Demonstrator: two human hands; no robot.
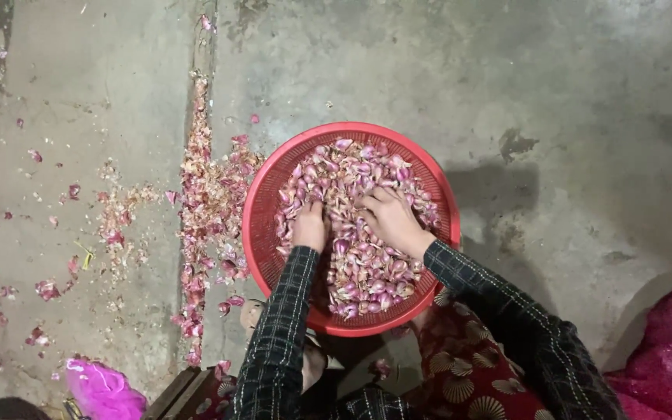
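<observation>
While shallots (355, 233) fill the red basket (262, 210), both hands (310, 227) seemingly dig in.

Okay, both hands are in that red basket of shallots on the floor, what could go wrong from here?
The red basket is heaped with shallots, so the left hand and right hand digging through them may push some over the rim onto the concrete floor. The loose skins lying beside the basket could also get mixed back in.
</observation>
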